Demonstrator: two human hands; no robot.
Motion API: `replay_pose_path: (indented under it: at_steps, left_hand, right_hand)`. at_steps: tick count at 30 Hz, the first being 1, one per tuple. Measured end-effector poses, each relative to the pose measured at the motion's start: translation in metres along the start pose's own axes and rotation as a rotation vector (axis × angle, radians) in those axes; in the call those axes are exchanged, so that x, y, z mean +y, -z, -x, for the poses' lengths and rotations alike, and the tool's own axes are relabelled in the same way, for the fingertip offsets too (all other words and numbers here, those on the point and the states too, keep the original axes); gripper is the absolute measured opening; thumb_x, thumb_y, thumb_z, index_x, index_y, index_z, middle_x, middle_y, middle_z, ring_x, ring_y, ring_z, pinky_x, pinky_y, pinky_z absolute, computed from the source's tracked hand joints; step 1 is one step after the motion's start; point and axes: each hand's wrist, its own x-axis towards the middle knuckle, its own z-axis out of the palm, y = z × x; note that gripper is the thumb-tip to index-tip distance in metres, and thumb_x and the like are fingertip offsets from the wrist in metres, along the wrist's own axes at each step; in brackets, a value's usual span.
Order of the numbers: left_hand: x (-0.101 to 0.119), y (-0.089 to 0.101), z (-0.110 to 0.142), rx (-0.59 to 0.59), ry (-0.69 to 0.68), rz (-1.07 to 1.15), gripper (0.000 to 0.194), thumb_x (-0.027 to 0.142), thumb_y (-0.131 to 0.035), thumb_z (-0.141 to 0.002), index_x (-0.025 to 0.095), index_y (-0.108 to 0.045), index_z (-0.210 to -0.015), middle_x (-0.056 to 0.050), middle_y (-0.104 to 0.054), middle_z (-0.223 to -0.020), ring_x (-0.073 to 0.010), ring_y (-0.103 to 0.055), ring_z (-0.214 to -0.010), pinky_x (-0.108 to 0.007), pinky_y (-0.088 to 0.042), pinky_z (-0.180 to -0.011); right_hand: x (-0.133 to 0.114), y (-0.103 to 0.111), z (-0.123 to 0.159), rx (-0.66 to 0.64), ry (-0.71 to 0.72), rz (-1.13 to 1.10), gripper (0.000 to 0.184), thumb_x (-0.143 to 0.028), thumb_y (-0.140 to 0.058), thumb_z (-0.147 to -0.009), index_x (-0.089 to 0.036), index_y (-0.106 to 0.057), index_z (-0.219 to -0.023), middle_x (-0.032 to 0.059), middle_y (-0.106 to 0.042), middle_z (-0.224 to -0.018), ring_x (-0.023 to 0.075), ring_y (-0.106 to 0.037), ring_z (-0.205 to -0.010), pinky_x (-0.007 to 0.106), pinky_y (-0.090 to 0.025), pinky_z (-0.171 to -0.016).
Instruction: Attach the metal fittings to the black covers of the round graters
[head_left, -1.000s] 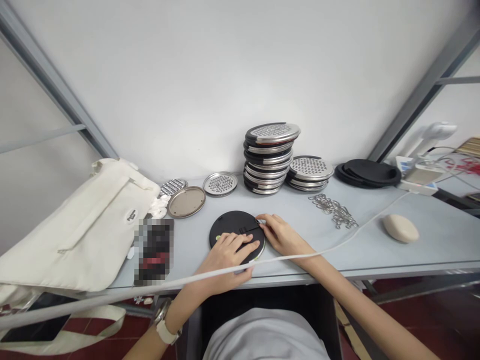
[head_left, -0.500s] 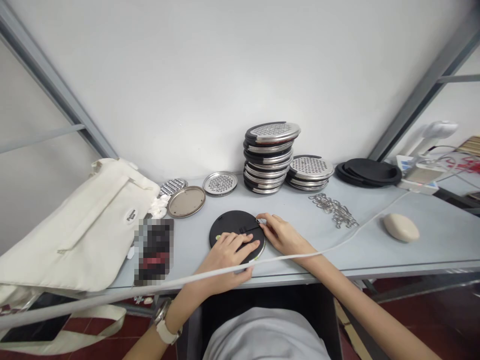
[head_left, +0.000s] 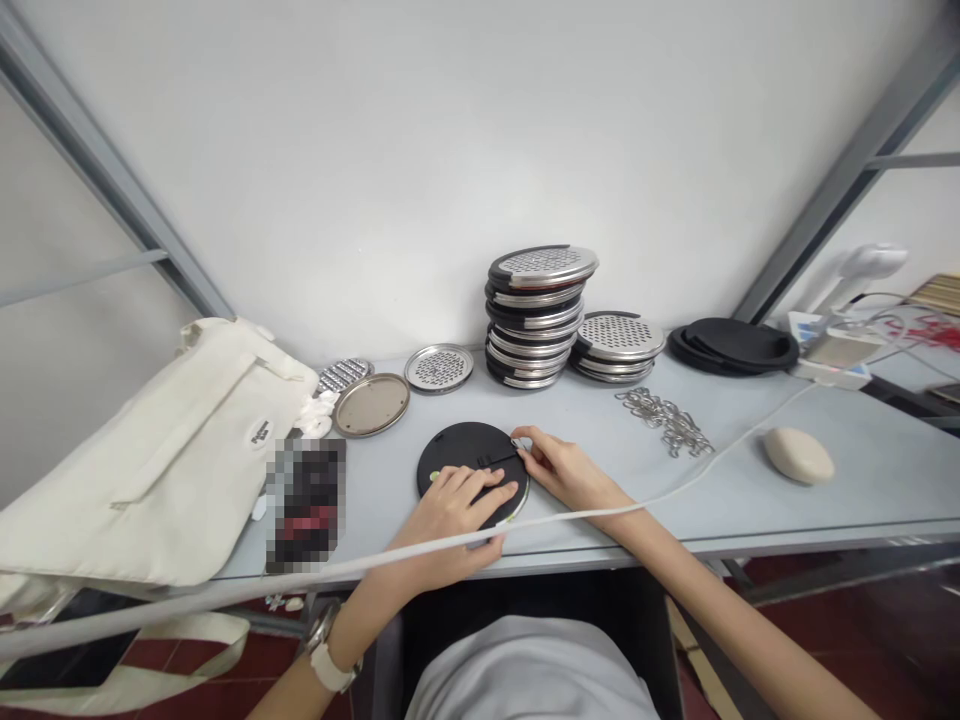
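A round black disc (head_left: 463,450) with a metal rim lies flat near the front edge of the grey table (head_left: 862,480). My left hand (head_left: 454,505) rests on its near half, fingers spread flat and pressing down. At the disc's right edge my right hand (head_left: 559,465) pinches a small metal clip, its fingers closed together. A white cable (head_left: 675,485) runs across both wrists.
Behind stand a tall stack of black-and-steel grater discs (head_left: 536,315), a lower stack (head_left: 616,345), black lids (head_left: 735,345), two loose metal discs (head_left: 371,403), and a pile of metal rings (head_left: 664,418). A cream bag (head_left: 157,450) lies left, a beige oval (head_left: 799,455) right.
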Motion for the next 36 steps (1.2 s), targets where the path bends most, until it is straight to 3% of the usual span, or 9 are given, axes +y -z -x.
replay_pose_path:
  at_steps: [14,21,26,31,36]
  left_hand:
    - [0.0012,0.0005,-0.0006,0.038,-0.010,-0.014,0.046,0.024,-0.055,-0.082,0.024,-0.051,-0.127,-0.007,-0.054,-0.125,-0.0230,-0.051,-0.113,-0.041,-0.039,-0.098]
    - [0.0003,-0.0021,0.0036,0.075,0.015,-0.037,0.048,0.025,-0.056,-0.082,0.026,-0.050,-0.129,-0.012,-0.032,-0.146,-0.0314,-0.037,-0.129,-0.051,-0.038,-0.099]
    - [-0.0015,-0.0059,0.0043,0.061,0.026,-0.044,0.054,0.024,-0.054,-0.081,0.026,-0.045,-0.134,-0.010,-0.036,-0.145,-0.0297,-0.038,-0.130,-0.049,-0.039,-0.100]
    - [-0.0005,-0.0059,0.0034,0.048,0.041,-0.041,0.055,0.024,-0.053,-0.082,0.027,-0.043,-0.135,-0.010,-0.036,-0.145,-0.0283,-0.038,-0.130,-0.050,-0.039,-0.100]
    - [-0.0007,-0.0062,0.0039,0.095,0.020,-0.035,0.054,0.023,-0.054,-0.081,0.026,-0.045,-0.134,-0.010,-0.039,-0.143,-0.0285,-0.041,-0.128,-0.049,-0.040,-0.100]
  right_hand:
    - [0.0025,-0.0008,0.0006,-0.011,-0.031,-0.074,0.025,-0.028,-0.040,-0.091,-0.018,-0.050,-0.112,-0.0057,-0.047,-0.058,0.0115,-0.048,-0.051,0.021,-0.042,-0.055]
    - [0.0001,0.0005,0.0025,-0.022,-0.036,-0.074,0.025,-0.028,-0.039,-0.092,-0.019,-0.048,-0.114,-0.0066,-0.045,-0.059,0.0113,-0.047,-0.053,0.021,-0.041,-0.056]
    - [0.0030,-0.0012,0.0009,-0.017,-0.034,-0.092,0.025,-0.030,-0.040,-0.092,-0.019,-0.050,-0.113,-0.0078,-0.039,-0.057,0.0109,-0.044,-0.051,0.021,-0.040,-0.055]
    - [0.0020,-0.0011,0.0017,0.018,-0.008,-0.080,0.028,-0.031,-0.039,-0.093,-0.020,-0.052,-0.115,-0.0058,-0.045,-0.059,0.0120,-0.047,-0.053,0.022,-0.042,-0.056]
    - [-0.0012,-0.0004,0.0013,0.042,0.017,-0.047,0.028,-0.027,-0.040,-0.093,-0.019,-0.055,-0.115,0.0005,-0.060,-0.071,0.0146,-0.058,-0.063,0.026,-0.048,-0.065]
